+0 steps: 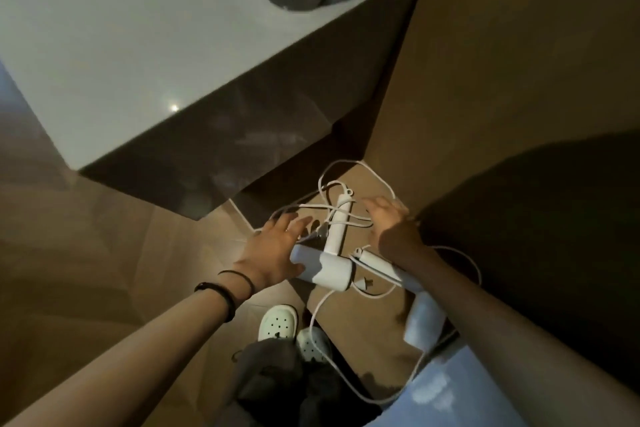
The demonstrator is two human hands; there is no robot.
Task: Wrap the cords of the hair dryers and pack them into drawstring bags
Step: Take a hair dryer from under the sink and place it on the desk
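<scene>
Head view. Two smooth white plastic hair dryers, a T-shaped one (334,270) and a second (377,262), lie on a matt brown surface (367,319) among thin, tangled white cords (377,180). The left hand (273,250) rests palm-down at the barrel end, its grip slack and fingers spread. The right hand (391,225) reaches over the cords; its grip cannot be told.

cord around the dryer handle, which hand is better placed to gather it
Right. The right hand is at the cord loops beside the handle; the left hand lies spread by the dryer barrel, suited to steadying it.
</scene>
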